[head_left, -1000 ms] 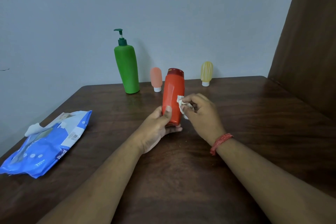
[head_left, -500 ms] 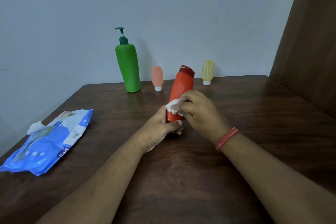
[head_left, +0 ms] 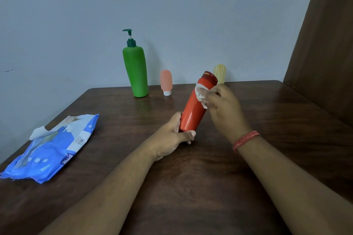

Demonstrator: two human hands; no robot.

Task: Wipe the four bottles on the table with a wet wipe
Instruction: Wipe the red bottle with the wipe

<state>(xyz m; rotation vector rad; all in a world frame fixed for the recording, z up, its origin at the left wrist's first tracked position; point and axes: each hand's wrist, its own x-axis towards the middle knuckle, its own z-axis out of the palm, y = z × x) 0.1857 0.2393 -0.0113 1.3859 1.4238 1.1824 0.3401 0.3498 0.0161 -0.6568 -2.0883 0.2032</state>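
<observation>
Behind, a grey wall (head_left: 172,5) meets the dark wooden table (head_left: 191,187).

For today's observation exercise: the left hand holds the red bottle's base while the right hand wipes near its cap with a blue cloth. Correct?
One detail is wrong. The head view shows the right hand rubbing a white wet wipe, not a blue cloth, near the red bottle cap; the left hand does hold its base.
</observation>
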